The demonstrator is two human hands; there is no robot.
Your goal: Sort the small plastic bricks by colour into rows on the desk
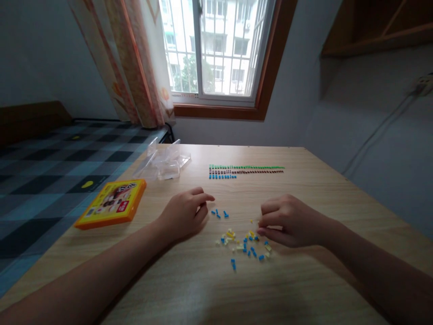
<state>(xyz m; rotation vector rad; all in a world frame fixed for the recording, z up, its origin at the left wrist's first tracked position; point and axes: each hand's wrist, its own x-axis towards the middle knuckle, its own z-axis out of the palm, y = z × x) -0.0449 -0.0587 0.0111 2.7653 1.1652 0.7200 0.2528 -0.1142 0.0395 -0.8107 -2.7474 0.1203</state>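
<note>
My left hand [187, 212] rests on the table with its index finger stretched out and the other fingers loosely bent; nothing shows in it. Just right of it lie several small blue toy bricks [225, 214]. My right hand [287, 221] is at the right edge of a loose pile of tiny bricks, including a yellow brick [251, 234], a blue brick [261, 257] and a cream brick [268, 248]. Its thumb and fingers are drawn together at the tips. Whatever they may pinch is too small to make out.
Beyond the hands, bricks stand in a green row [246, 167], a brown row [243, 172] and a shorter blue row [222, 177]. An orange-yellow box [111, 203] and clear plastic trays [165, 164] are on the left of the wooden table [169, 289]. A bed [67, 158] adjoins it.
</note>
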